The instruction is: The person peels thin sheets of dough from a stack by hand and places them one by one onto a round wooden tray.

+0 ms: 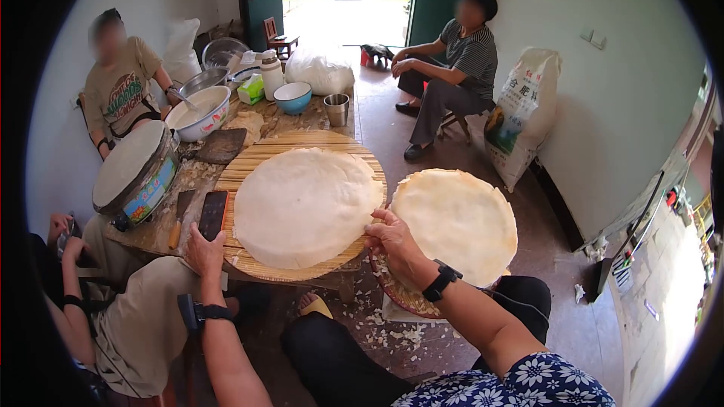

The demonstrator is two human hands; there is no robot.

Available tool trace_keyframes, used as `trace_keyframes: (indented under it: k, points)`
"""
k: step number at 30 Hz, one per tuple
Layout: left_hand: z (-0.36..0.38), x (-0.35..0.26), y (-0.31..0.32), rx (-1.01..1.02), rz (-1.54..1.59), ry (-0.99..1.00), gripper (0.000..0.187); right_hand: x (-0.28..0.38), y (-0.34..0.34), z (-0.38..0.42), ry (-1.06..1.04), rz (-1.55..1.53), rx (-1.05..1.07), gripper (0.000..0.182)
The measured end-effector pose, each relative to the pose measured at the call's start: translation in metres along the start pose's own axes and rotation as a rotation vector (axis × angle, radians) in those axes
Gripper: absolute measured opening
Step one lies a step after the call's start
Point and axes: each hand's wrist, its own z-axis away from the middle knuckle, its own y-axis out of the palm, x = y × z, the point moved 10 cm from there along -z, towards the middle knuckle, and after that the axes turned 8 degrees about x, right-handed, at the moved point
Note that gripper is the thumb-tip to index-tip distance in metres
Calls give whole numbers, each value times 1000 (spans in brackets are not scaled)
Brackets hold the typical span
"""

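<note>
A large, thin, round flatbread (305, 207) lies on a round reed mat (302, 142) on the table. My right hand (396, 245) is at its right edge, thumb and fingers pinched together on the rim. A stack of similar flatbreads (455, 224) rests just right of this hand, on a round tray low beside my knees. My left hand (205, 250), at the mat's left side, grips the lower end of a dark, flat rectangle with a red edge that looks like a phone (214, 212). A knife with a wooden handle (175, 237) lies left of it.
A round griddle (134, 162) stands at the table's left, before a batter basin (200, 114). Behind are a blue bowl (292, 98) and a metal cup (336, 111). Two people sit farther back; another person's hands show at left. Crumbs litter the floor (392, 347).
</note>
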Motion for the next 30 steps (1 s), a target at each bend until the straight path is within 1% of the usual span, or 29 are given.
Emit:
trace_keyframes:
  k: [5,8,11,13,18,20,24,26,27,29,30]
  points:
    - [1,-2,0,15,25,21,81,-3,-1,3,-4,11,-49,46]
    - [0,-2,0,-3,20,46,81,0,-9,0,-43,-59,-70,46]
    - [-2,2,4,-20,39,58,81,0,-11,-2,-30,-41,-56,47]
    - [-7,7,8,-72,47,83,81,0,-10,0,7,-20,-57,46]
    - [0,6,6,-46,57,75,80,5,-12,4,17,-5,-39,46]
    - [2,2,2,-117,73,169,77,8,-13,8,24,71,-34,46]
    - [16,-17,-8,-137,143,227,71,10,-29,15,13,150,-19,44]
    - [21,-31,-13,-182,311,330,63,17,-38,25,-11,178,10,41]
    - [26,-40,-18,-185,312,333,63,22,-45,32,-15,176,10,41]
    - [41,-73,-28,-117,482,414,56,34,-63,47,-27,192,-32,35]
    - [50,-88,-34,-121,482,418,56,39,-73,52,-32,190,-31,35]
